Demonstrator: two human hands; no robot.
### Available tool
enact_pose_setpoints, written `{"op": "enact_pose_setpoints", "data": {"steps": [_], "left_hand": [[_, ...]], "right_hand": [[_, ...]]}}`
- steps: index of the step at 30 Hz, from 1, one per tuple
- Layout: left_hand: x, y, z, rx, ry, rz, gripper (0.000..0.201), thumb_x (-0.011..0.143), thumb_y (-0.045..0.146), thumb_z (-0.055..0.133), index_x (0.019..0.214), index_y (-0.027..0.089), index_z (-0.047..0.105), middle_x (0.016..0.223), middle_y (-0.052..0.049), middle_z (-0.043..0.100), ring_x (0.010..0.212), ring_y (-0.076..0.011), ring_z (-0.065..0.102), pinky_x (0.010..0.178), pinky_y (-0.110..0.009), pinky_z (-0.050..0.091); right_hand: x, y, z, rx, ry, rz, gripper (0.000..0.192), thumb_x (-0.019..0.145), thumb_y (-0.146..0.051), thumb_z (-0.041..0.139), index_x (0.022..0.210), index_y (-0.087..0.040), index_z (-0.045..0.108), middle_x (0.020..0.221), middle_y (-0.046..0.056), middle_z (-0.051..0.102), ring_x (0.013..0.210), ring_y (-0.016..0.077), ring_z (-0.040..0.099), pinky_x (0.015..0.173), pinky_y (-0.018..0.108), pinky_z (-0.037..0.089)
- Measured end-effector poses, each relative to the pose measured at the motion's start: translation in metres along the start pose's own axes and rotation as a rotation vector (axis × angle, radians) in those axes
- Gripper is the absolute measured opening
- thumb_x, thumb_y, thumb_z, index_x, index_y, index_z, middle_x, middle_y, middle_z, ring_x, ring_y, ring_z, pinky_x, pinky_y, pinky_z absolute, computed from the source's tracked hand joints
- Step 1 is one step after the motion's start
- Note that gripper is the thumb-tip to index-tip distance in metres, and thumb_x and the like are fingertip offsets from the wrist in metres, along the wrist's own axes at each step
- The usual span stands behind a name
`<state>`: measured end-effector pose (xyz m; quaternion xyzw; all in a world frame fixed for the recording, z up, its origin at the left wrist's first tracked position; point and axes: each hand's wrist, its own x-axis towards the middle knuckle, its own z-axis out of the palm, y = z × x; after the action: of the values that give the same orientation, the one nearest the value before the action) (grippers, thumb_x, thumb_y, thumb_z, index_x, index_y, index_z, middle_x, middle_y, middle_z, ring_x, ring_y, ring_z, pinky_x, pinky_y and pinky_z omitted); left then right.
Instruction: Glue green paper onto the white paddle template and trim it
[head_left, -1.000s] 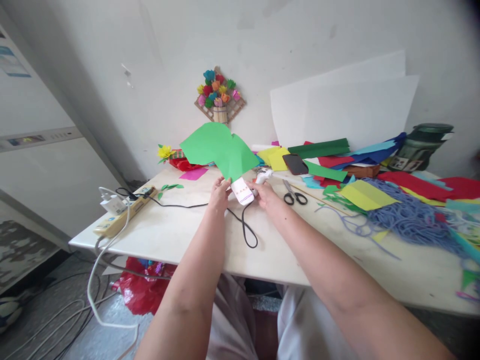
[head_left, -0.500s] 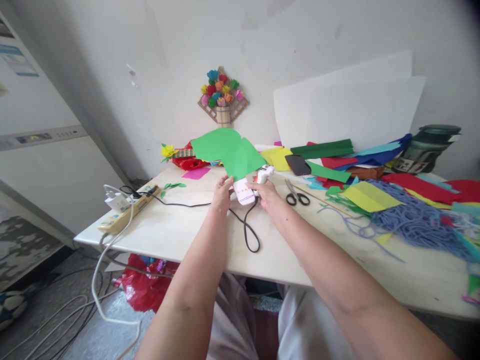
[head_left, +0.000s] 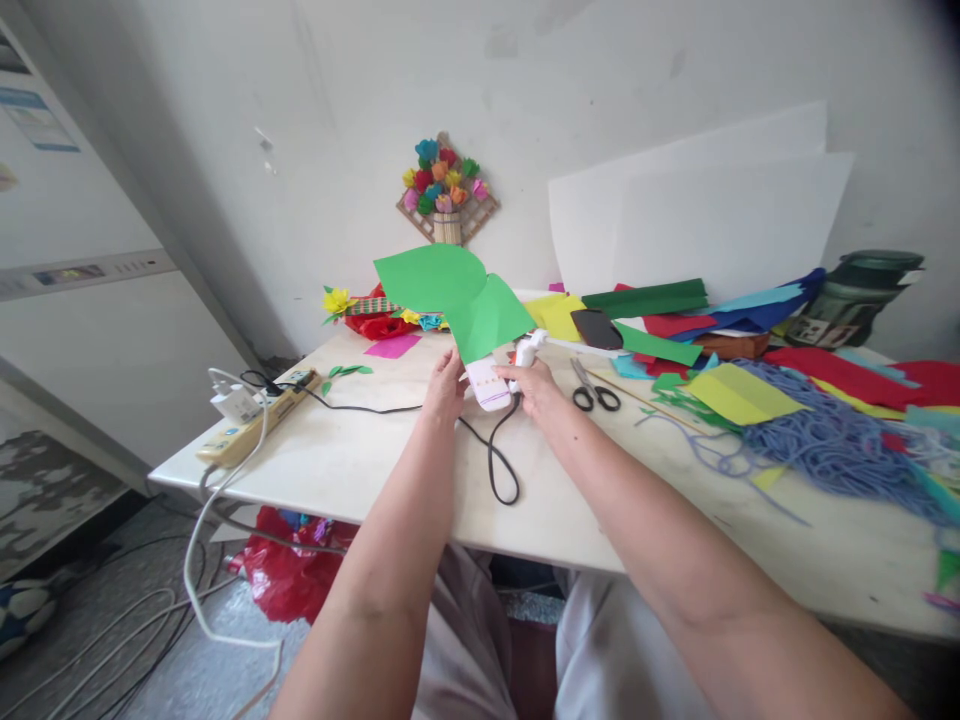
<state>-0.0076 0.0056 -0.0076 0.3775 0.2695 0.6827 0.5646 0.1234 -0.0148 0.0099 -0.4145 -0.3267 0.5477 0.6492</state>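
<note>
Two large green paper leaf shapes stand up from a small white piece with a dotted row and a purple line. My left hand is closed on the left edge of this green and white piece, just above the table. In my right hand is a white glue gun, a white glue stick poking out of its back to the right. The gun's nozzle is hidden behind the leaves and fingers. A black cord loops down from the gun onto the table.
Scissors lie right of my hands, near a phone. Coloured paper sheets and a blue yarn heap cover the right side. A power strip sits at the left edge. Small green leaves lie nearby.
The green leaves have tilted and risen slightly, uncovering blue and yellow flowers behind them. The glue gun has turned a little, showing more of its glue stick.
</note>
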Motion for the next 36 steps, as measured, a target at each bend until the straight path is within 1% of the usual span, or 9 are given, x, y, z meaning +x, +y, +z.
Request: {"op": "enact_pose_setpoints", "data": {"steps": [4, 9, 16, 21, 24, 29, 31, 33, 36], "left_hand": [[0.000, 0.000, 0.000, -0.001, 0.011, -0.004, 0.036, 0.060, 0.041, 0.073, 0.084, 0.020, 0.059, 0.077, 0.001, 0.065, 0.067, -0.0110, 0.059, 0.052, -0.019, 0.038], [0.000, 0.001, -0.001, -0.027, -0.001, -0.009, 0.035, 0.061, 0.035, 0.074, 0.091, 0.021, 0.062, 0.081, 0.001, 0.066, 0.065, -0.0094, 0.059, 0.051, -0.018, 0.040], [0.003, 0.001, -0.004, -0.019, 0.011, -0.027, 0.036, 0.062, 0.029, 0.073, 0.096, 0.021, 0.064, 0.084, -0.001, 0.067, 0.070, -0.0110, 0.060, 0.054, -0.019, 0.041], [0.004, 0.002, -0.004, 0.028, -0.001, -0.002, 0.033, 0.063, 0.035, 0.071, 0.091, 0.020, 0.065, 0.083, -0.001, 0.067, 0.070, -0.0113, 0.060, 0.055, -0.019, 0.041], [0.006, 0.002, -0.007, 0.087, 0.050, 0.023, 0.032, 0.061, 0.039, 0.071, 0.084, 0.018, 0.065, 0.076, -0.001, 0.065, 0.065, -0.0106, 0.058, 0.053, -0.019, 0.040], [0.009, 0.003, -0.011, 0.164, 0.140, 0.041, 0.029, 0.054, 0.034, 0.075, 0.073, 0.014, 0.064, 0.061, 0.001, 0.059, 0.051, -0.0069, 0.052, 0.047, -0.018, 0.034], [0.009, 0.005, -0.012, 0.165, 0.165, 0.056, 0.028, 0.054, 0.033, 0.075, 0.071, 0.014, 0.064, 0.059, 0.002, 0.058, 0.049, -0.0062, 0.050, 0.046, -0.018, 0.034], [0.009, 0.007, -0.013, 0.153, 0.192, 0.066, 0.028, 0.054, 0.032, 0.075, 0.072, 0.014, 0.064, 0.058, 0.002, 0.057, 0.048, -0.0061, 0.050, 0.046, -0.018, 0.035], [0.009, 0.011, -0.015, 0.098, 0.232, 0.077, 0.025, 0.055, 0.029, 0.075, 0.070, 0.013, 0.063, 0.053, 0.003, 0.055, 0.045, -0.0052, 0.048, 0.045, -0.018, 0.036]], "right_hand": [[0.000, 0.000, 0.000, -0.024, 0.005, -0.007, 0.042, 0.041, -0.006, 0.073, 0.076, -0.016, 0.054, 0.059, -0.006, 0.057, 0.056, 0.0118, 0.057, 0.054, 0.025, 0.049], [0.003, 0.002, -0.002, -0.026, -0.008, -0.020, 0.044, 0.040, -0.007, 0.073, 0.078, -0.016, 0.054, 0.060, -0.006, 0.056, 0.055, 0.0114, 0.055, 0.054, 0.025, 0.048], [0.002, 0.001, -0.002, -0.056, -0.005, -0.051, 0.042, 0.041, -0.007, 0.072, 0.078, -0.016, 0.054, 0.060, -0.007, 0.056, 0.056, 0.0108, 0.055, 0.055, 0.024, 0.047], [-0.002, -0.002, -0.001, -0.087, 0.008, -0.065, 0.040, 0.043, -0.006, 0.071, 0.077, -0.016, 0.053, 0.058, -0.007, 0.055, 0.054, 0.0102, 0.054, 0.054, 0.023, 0.046], [-0.004, 0.000, -0.002, -0.113, -0.010, -0.082, 0.041, 0.043, -0.007, 0.071, 0.078, -0.017, 0.052, 0.058, -0.007, 0.054, 0.054, 0.0105, 0.054, 0.053, 0.024, 0.046], [-0.005, 0.002, -0.002, -0.155, -0.040, -0.078, 0.040, 0.045, -0.011, 0.073, 0.079, -0.016, 0.053, 0.060, -0.006, 0.056, 0.055, 0.0112, 0.056, 0.053, 0.024, 0.045], [-0.004, 0.001, -0.004, -0.158, -0.049, -0.076, 0.038, 0.049, -0.014, 0.072, 0.082, -0.017, 0.052, 0.060, -0.005, 0.058, 0.056, 0.0123, 0.058, 0.051, 0.023, 0.044], [-0.002, -0.002, -0.008, -0.191, -0.051, -0.078, 0.035, 0.057, -0.017, 0.069, 0.087, -0.018, 0.050, 0.060, -0.003, 0.060, 0.052, 0.0132, 0.058, 0.045, 0.022, 0.041], [0.006, -0.006, -0.020, -0.351, -0.002, -0.111, 0.028, 0.066, -0.022, 0.062, 0.091, -0.018, 0.050, 0.055, -0.003, 0.059, 0.042, 0.0123, 0.053, 0.040, 0.022, 0.036]]}}
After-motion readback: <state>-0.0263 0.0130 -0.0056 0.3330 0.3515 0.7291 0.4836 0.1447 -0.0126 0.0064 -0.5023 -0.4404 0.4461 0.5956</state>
